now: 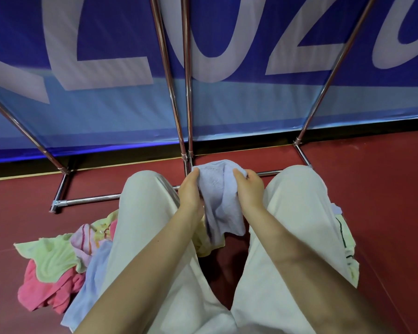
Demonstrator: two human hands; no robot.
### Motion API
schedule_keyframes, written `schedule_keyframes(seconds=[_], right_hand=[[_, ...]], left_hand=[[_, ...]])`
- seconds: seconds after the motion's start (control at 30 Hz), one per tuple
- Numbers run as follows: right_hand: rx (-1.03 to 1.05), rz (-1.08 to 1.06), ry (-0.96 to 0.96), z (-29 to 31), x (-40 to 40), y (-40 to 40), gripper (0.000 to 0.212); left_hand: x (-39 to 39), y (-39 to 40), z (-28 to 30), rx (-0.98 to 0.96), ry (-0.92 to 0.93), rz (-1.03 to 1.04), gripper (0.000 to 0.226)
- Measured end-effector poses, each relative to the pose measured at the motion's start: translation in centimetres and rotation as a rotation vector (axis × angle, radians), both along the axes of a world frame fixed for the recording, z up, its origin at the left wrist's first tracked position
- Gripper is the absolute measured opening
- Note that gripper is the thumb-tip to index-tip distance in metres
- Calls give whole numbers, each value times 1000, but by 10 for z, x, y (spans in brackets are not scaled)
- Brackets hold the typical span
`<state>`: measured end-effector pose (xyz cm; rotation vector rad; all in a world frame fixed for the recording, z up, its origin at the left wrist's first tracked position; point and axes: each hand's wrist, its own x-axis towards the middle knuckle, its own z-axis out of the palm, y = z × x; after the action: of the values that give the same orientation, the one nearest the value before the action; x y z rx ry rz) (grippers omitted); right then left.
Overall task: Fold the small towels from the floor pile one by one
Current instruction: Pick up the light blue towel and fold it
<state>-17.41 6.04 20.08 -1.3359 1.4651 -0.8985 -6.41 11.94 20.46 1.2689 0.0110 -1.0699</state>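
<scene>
Here, on the red floor [384, 201] to your left, lies the pile of small towels [56, 268], green, pink and blue, beside your pale trouser leg [140, 237]. Between your knees you hold a lavender towel [219, 196] in the air. Your left hand [190, 191] grips its left edge, fingers curled round the cloth; your right hand [249, 189] grips the right edge likewise. The towel hangs bunched, so spread your hands apart, find the corners and pull the top edge straight before folding.
</scene>
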Motion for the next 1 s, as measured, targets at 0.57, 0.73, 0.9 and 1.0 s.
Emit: schedule_keyframes(seconds=[0.57, 0.73, 0.9, 1.0], right_hand=[[-36, 245, -236, 12, 26, 25, 12], [-184, 385, -44, 15, 19, 21, 17], [-470, 270, 264, 14, 14, 15, 17], [-436, 228, 232, 11, 14, 11, 56]], left_hand=[[-10, 2, -1, -174, -419, -137, 29], [-5, 0, 0, -145, -331, -119, 25], [2, -5, 2, -72, -267, -163, 33], [10, -11, 2, -28, -114, -177, 27]])
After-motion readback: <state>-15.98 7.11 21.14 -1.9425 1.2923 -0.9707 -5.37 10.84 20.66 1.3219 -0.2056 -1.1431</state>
